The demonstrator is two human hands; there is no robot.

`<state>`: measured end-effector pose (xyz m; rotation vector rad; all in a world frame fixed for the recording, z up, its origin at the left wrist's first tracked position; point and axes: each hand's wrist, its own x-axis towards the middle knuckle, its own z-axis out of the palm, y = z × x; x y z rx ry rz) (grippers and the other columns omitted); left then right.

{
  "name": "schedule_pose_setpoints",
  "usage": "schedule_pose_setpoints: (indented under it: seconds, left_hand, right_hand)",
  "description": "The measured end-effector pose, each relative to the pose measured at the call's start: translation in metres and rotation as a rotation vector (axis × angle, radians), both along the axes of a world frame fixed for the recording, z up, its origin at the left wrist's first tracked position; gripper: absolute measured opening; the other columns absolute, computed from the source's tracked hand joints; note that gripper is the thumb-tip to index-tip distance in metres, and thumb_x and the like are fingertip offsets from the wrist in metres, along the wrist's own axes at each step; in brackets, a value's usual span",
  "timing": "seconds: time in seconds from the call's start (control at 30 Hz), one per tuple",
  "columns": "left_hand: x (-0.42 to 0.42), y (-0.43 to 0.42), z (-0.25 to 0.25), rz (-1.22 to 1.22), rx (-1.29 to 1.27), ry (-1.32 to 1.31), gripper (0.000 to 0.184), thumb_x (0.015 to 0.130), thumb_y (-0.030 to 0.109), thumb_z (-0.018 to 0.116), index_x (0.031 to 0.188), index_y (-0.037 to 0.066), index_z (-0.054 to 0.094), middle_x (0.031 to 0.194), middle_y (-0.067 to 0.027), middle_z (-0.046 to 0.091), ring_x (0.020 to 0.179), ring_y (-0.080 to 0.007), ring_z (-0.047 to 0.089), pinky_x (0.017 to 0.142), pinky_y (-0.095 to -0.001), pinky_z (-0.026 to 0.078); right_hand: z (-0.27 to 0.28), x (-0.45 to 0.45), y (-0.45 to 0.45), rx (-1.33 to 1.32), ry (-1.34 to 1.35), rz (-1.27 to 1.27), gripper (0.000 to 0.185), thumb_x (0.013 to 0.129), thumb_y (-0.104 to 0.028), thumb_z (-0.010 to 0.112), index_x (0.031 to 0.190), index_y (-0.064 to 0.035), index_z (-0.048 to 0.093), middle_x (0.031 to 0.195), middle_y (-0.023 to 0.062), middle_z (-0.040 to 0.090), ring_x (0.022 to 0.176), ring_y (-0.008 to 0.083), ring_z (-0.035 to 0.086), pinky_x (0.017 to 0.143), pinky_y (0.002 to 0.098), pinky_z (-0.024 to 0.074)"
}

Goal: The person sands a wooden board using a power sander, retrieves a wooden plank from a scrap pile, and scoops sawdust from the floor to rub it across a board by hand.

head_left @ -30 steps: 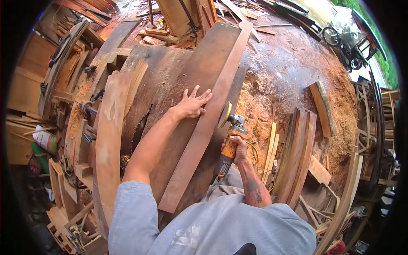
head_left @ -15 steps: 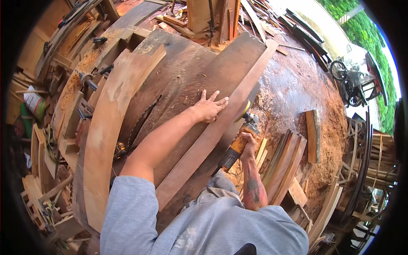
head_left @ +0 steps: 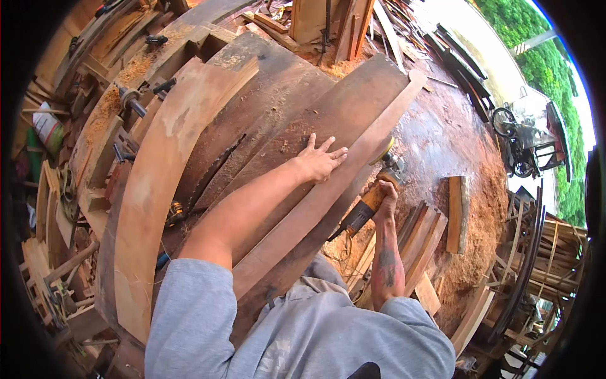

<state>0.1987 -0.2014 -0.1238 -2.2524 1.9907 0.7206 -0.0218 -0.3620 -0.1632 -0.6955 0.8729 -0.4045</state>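
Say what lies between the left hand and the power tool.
In the head view, a long strip of wood lies between the left hand and the power tool in the right hand.

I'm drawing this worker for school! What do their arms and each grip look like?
The left sleeve and right sleeve are short and grey. The left grip and right grip are bare, ungloved hands. The right forearm has a dark marking, perhaps a tattoo; I see none on the left forearm.
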Motion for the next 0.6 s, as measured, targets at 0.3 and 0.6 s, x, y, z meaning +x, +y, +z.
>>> schedule_pose_setpoints:
  seconds: [0.3,0.6]
  left_hand:
    - [-0.001,0.002,0.008,0.013,0.020,-0.011,0.085,0.092,0.030,0.068,0.162,0.020,0.020,0.169,0.0039,0.012,0.156,-0.0333,0.006,0.118,-0.0732,0.013]
    - [-0.001,0.002,0.008,0.005,0.008,-0.029,0.082,0.094,0.030,0.066,0.162,0.023,0.021,0.169,0.0042,0.014,0.156,-0.0344,0.008,0.118,-0.0719,0.014]
  right_hand:
    - [0.000,-0.023,0.044,0.052,0.004,0.002,0.031,0.078,-0.023,0.069,0.102,-0.0066,0.061,0.080,0.0097,0.066,0.068,0.0247,0.066,0.066,0.0398,0.0582]
    - [-0.005,-0.055,0.108,0.185,-0.045,0.020,0.028,0.078,-0.023,0.067,0.101,-0.0075,0.060,0.082,0.0080,0.065,0.072,0.0239,0.067,0.065,0.0414,0.0573]
